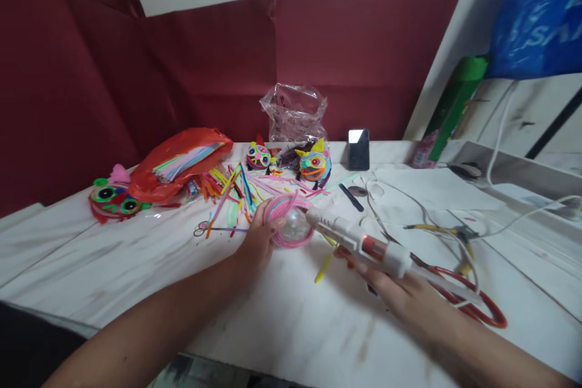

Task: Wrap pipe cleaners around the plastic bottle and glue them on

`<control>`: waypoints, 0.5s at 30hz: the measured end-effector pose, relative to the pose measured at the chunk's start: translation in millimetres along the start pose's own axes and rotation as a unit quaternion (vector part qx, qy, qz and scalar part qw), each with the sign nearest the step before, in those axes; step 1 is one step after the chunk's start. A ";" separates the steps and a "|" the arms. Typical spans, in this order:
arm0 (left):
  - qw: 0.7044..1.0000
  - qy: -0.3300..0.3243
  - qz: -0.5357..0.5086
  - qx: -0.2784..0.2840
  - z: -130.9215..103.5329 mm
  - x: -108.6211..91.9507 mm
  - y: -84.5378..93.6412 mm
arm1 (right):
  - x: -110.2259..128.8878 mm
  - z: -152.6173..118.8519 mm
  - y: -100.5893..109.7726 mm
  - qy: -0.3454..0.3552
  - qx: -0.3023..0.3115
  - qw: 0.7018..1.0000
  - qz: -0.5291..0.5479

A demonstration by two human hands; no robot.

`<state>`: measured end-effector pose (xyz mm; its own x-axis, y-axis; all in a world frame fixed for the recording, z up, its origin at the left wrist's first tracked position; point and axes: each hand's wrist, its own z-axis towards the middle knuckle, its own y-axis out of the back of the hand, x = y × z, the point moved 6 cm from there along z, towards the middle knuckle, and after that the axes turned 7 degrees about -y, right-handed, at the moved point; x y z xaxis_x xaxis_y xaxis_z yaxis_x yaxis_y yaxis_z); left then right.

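My left hand (259,233) is closed on the left side of a round piece (291,241), a clear ball-like form wrapped in pink fuzzy stems with some light green among them. In my right hand (386,282) is a white hot glue gun (359,236), its orange light glowing. The gun's nozzle points left, close to the top right of the round piece; whether it touches cannot be made out. A glue stick (448,285) juts from the gun's back end. Under the nozzle lies a yellow stem piece (322,268).
Loose colored stems (234,194) and scissors (200,228) lie left. Behind are a red bag (182,163) and finished colorful creatures (313,165). A phone (359,151) leans at the back. Red-handled scissors (493,312), pliers (431,228) and a cable (422,206) lie right.
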<state>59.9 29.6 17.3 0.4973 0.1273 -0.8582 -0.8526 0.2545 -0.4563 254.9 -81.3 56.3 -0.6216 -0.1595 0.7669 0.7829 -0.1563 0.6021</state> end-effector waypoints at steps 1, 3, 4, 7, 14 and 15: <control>1.000 0.007 0.000 -0.002 0.4 0.9 -0.1 | 5.1 -0.7 -1.7 0.003 0.016 1.000 0.006; 1.000 0.018 0.004 -0.007 0.7 1.9 -0.6 | 11.8 -0.6 -3.2 0.010 0.029 0.999 0.011; 1.000 0.016 0.006 -0.005 0.7 1.5 -1.4 | 12.9 -0.2 -3.5 0.010 0.030 0.999 0.009; 1.000 0.011 0.008 0.007 0.3 0.6 -3.5 | 9.8 0.6 -5.4 -0.002 0.036 0.999 0.002; 1.000 -0.010 0.024 0.006 1.4 0.6 2.1 | -2.3 -2.3 -4.7 -0.025 0.010 0.999 -0.046; 1.000 -0.014 0.027 0.003 1.6 0.0 2.8 | -4.9 -2.9 -4.5 -0.030 0.009 0.998 -0.052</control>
<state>57.8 31.8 16.4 0.4557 0.1685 -0.8740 -0.8771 0.2526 -0.4086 254.3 -82.7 49.2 -0.6971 -0.0845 0.7120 0.7152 -0.1523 0.6822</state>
